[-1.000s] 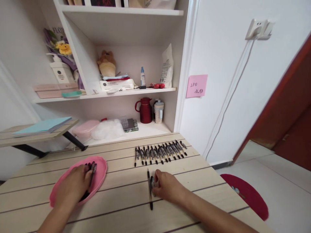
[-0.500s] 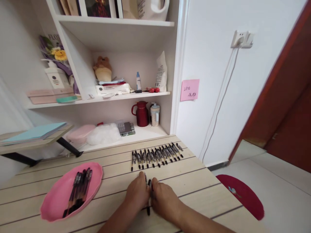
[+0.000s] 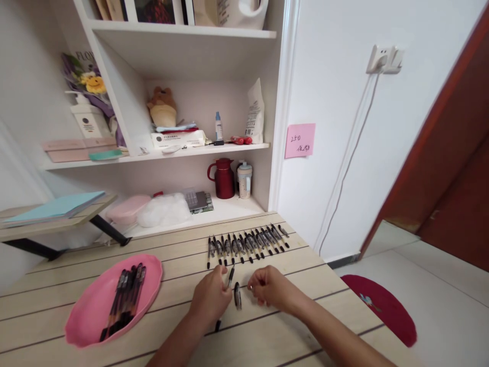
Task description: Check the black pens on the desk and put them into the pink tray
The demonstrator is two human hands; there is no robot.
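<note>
Pen point(image 3: 231, 277) is sticking out of the left hand point(image 3: 211, 296), gripped — cap point(image 3: 238, 295) is lying on the table point(image 3: 183, 272) just beside. Right hand point(image 3: 274, 289) is hovering nearby, half-open, apparently empty (fingertips look blurry) — a careless nudge could send that cap rolling.

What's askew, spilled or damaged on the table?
Nothing looks spilled or damaged. One oddity: a loose cap lies between the left hand and right hand, apart from the row of pens.
</note>
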